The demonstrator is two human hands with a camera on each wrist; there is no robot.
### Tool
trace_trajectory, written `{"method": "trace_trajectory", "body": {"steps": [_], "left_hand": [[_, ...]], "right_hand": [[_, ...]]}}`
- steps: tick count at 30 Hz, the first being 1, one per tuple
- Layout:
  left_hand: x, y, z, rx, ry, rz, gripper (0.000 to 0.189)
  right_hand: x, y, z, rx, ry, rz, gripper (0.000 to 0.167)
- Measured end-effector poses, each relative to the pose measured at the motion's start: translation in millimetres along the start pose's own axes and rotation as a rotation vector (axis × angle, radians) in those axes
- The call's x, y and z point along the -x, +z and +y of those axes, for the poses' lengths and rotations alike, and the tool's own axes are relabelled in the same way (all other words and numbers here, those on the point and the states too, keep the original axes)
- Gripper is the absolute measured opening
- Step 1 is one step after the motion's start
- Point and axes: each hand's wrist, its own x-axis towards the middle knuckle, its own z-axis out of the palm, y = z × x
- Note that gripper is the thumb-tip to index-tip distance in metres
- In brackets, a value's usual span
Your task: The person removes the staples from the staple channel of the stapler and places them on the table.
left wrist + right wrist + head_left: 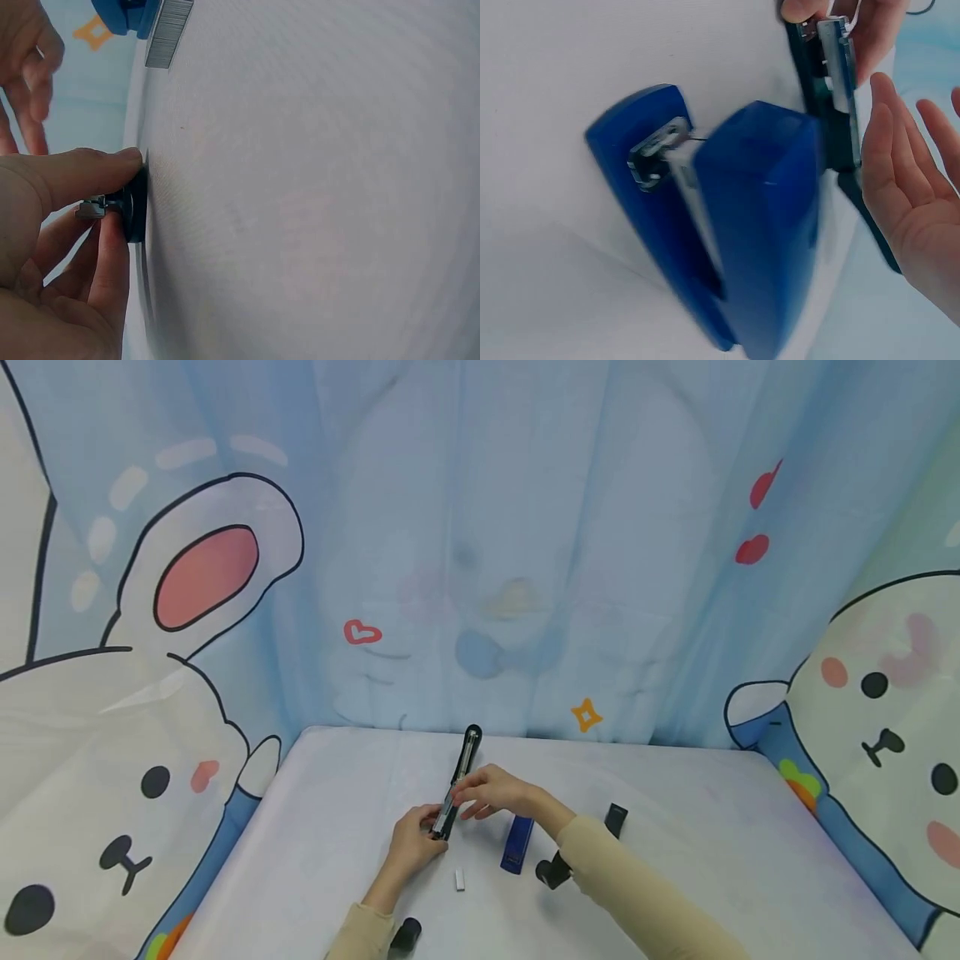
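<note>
Left hand (416, 843) pinches the black stapler (447, 816); right hand (497, 791), fingers loosely extended, is beside it, contact unclear, near the blue stapler (517, 847).

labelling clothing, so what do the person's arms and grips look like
The left sleeve and right sleeve are plain pale beige, ending short of the wrists. The left grip and right grip are bare human hands: no glove, ring or marking shows. No cable is visible on either arm.

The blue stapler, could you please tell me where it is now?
In the head view, the blue stapler is on the table below the right hand, right of the staple strip and left of the partly hidden black item.
</note>
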Motion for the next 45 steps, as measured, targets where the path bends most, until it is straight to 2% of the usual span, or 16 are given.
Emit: {"method": "trace_trajectory", "body": {"steps": [3, 7, 12, 17, 24, 27, 35, 42, 45], "left_hand": [[0.8, 1.2, -0.5, -0.004, -0.006, -0.005, 0.056], [0.7, 1.8, -0.9, -0.003, 0.001, -0.007, 0.056], [0.1, 1.4, -0.2, 0.005, -0.008, -0.008, 0.056], [-0.9, 1.6, 2.2, 0.018, -0.007, -0.01, 0.056], [-0.3, 4.7, 2.2, 0.033, -0.004, -0.023, 0.056], [2.2, 6.4, -0.5, 0.028, -0.004, -0.036, 0.057], [2.0, 5.7, -2.7, 0.016, 0.027, -0.012, 0.057], [3.7, 1.0, 0.8, -0.004, -0.006, 0.005, 0.057], [3.9, -0.4, 1.4, -0.022, 0.006, 0.009, 0.056]], "right_hand": [[-3.6, 1, 10, -0.025, 0.028, 0.036, 0.033], [-7.5, 5, 24, 0.013, 0.064, 0.066, 0.03], [-13.0, 9, 31, 0.05, 0.069, 0.069, 0.028], [-17.2, 11, 30, 0.034, 0.042, 0.118, 0.025], [-19.1, 12, 31, -0.055, -0.023, 0.275, 0.025], [-19.1, 16, 34, -0.017, -0.075, 0.312, 0.024], [-22.5, 24, 28, 0.255, -0.208, 0.293, 0.019], [-25.0, 29, 20, 0.347, -0.288, 0.201, 0.021], [-26.5, 32, 18, 0.364, -0.312, 0.185, 0.02]]}}
